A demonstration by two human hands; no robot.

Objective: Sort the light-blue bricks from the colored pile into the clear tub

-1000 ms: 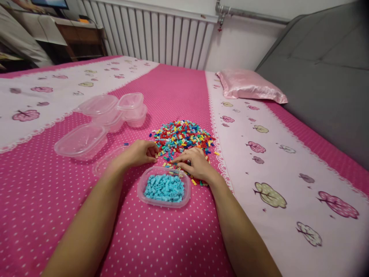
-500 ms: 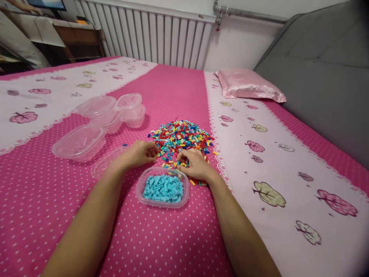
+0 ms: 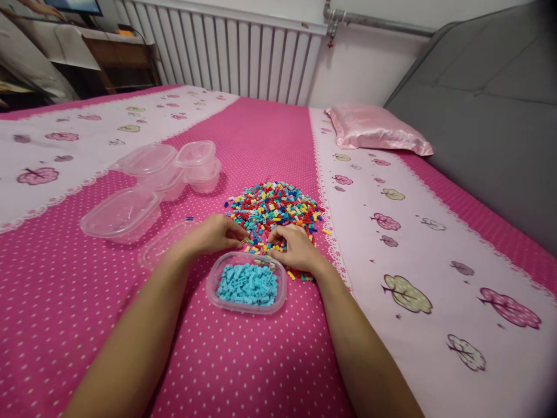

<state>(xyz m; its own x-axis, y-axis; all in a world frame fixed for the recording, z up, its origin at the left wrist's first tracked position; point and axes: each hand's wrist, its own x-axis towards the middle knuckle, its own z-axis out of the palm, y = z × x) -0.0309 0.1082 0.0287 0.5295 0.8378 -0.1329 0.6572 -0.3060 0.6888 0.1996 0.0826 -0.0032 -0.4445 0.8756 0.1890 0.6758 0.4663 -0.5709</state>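
Note:
A heap of small bricks in many colours (image 3: 276,206) lies on the pink dotted bedspread (image 3: 243,360). Just in front of it stands a clear plastic tub (image 3: 213,284) filled with light blue bricks (image 3: 248,284). My left hand (image 3: 215,233) rests at the heap's near left edge, fingers pinched together on something too small to make out. My right hand (image 3: 296,248) sits on the heap's near edge beside the tub's far rim, its fingers curled down into the bricks.
Several empty clear tubs and lids (image 3: 148,180) lie to the left, with one lid (image 3: 163,245) under my left wrist. A pink pillow (image 3: 376,130) lies by the grey headboard (image 3: 483,98). A white radiator (image 3: 230,55) lines the far wall.
My right hand's fingers have curled in from lying stretched across the bricks. My left hand has slid a little to the right, toward the heap.

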